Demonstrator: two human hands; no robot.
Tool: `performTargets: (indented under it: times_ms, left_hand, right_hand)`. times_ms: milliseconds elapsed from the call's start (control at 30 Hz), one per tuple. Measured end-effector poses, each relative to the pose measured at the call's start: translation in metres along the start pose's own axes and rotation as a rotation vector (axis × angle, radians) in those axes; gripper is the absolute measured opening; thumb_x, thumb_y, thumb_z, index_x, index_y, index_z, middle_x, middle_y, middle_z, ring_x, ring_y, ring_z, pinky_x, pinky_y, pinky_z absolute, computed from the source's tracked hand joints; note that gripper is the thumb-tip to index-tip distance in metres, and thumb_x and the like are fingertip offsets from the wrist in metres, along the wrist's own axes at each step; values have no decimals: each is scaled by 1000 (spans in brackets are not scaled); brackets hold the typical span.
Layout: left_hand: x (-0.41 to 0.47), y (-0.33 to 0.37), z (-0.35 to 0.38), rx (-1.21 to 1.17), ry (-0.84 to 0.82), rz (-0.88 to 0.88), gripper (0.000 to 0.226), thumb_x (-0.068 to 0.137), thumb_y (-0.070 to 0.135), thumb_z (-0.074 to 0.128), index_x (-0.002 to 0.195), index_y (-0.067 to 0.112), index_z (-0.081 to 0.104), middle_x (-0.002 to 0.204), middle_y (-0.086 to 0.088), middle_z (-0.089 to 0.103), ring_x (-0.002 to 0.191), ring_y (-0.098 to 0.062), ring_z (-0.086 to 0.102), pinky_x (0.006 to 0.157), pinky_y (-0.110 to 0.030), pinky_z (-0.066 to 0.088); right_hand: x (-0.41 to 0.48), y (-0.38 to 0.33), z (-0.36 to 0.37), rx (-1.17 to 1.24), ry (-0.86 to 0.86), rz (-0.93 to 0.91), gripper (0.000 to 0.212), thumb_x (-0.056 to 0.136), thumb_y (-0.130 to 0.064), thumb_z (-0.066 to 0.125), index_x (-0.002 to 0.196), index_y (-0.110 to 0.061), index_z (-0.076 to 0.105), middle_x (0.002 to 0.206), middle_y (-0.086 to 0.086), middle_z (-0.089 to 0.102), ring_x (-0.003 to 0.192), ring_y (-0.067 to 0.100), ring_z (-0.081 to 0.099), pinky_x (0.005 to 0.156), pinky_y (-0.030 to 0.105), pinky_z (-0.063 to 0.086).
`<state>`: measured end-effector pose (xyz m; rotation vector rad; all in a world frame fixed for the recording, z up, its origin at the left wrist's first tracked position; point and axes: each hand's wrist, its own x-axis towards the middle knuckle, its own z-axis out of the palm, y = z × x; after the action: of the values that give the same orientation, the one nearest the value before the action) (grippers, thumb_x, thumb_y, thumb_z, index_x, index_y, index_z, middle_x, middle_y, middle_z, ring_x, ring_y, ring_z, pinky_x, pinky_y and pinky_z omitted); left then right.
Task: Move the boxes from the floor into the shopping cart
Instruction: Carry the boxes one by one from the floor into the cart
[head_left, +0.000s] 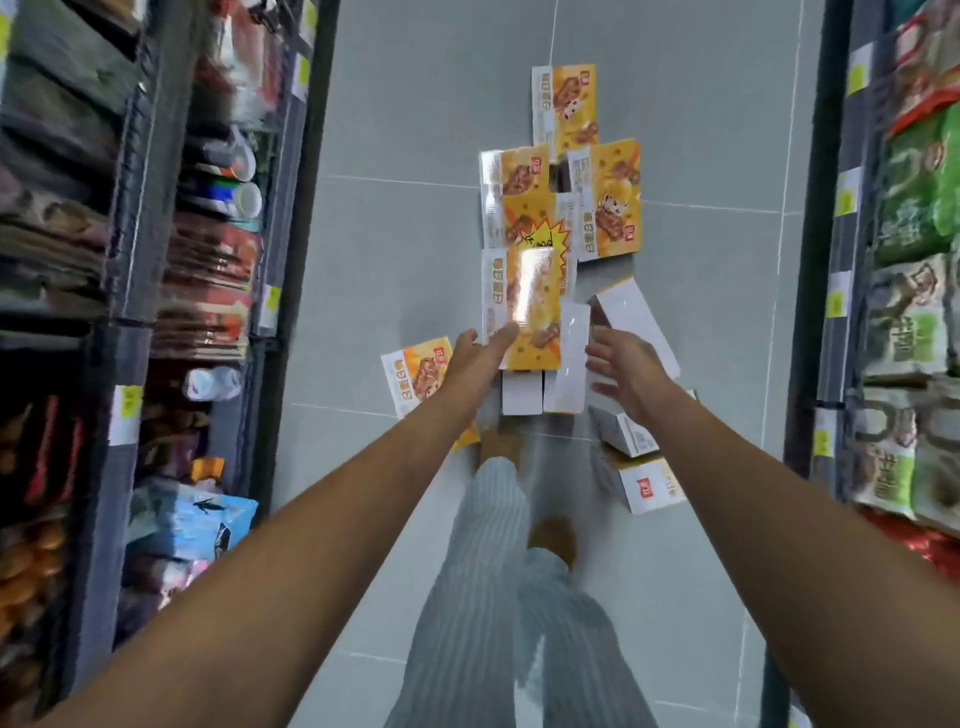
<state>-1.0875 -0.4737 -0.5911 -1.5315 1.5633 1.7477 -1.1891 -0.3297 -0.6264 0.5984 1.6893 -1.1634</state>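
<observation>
You are reaching both arms down toward the glossy yellow-and-white cardboard snack box (532, 312), which is lying on top of the heap of matching boxes (608, 208) on the grey tiled floor (395, 234). Its long axis is running straight away from you, so its two long sides are facing your palms. Your left hand (475, 358) is stretching out with straight fingers, its fingertips (506, 332) touching or just beside the near left edge. Your right hand (621, 366) is spread and holding nothing, just beside the white right side. The box is sitting between your hands and slightly beyond them, the left looking nearer. You are likely needing to press inward from both sides. No shopping cart is showing.
</observation>
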Motion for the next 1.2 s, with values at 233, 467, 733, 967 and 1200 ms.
performTargets:
  times_ms: [233,467,733,967,1200]
  left_hand:
    - [157,-31,16,-15,11,-111,75,92,48,52,150,12,21,154,-8,28,140,-28,31,110,-39,30]
    - [267,-74,33,-85,-20,-123,66,96,42,48,149,11,21,143,-6,43,104,-14,48,82,-24,35]
    - [336,-115,38,-192,-139,-122,75,83,56,58,144,21,33,122,-8,65,100,-23,68,92,-49,52]
    - [330,-123,41,-287,-176,-64,49,92,32,59,135,14,45,113,-9,68,97,-26,69,90,-48,54]
    - [271,-137,48,-497,-115,-135,96,56,63,76,138,26,43,126,-9,64,110,-30,64,93,-58,49]
  right_hand:
    - [135,22,25,-92,37,33,32,91,-36,62,117,-19,52,121,3,53,115,21,50,99,41,41]
    - [250,54,41,-114,46,5,69,93,-36,61,150,-13,28,148,6,41,123,20,45,97,37,38]
    - [310,88,48,-83,-102,-22,79,72,-59,75,137,-26,45,131,4,62,110,24,65,94,48,53]
    - [301,75,41,-144,-241,-88,52,88,-48,62,134,-25,52,119,1,70,104,20,70,88,40,56]
    - [245,45,38,-294,-82,-199,48,85,-46,69,125,-20,60,108,-1,70,83,6,69,61,16,53]
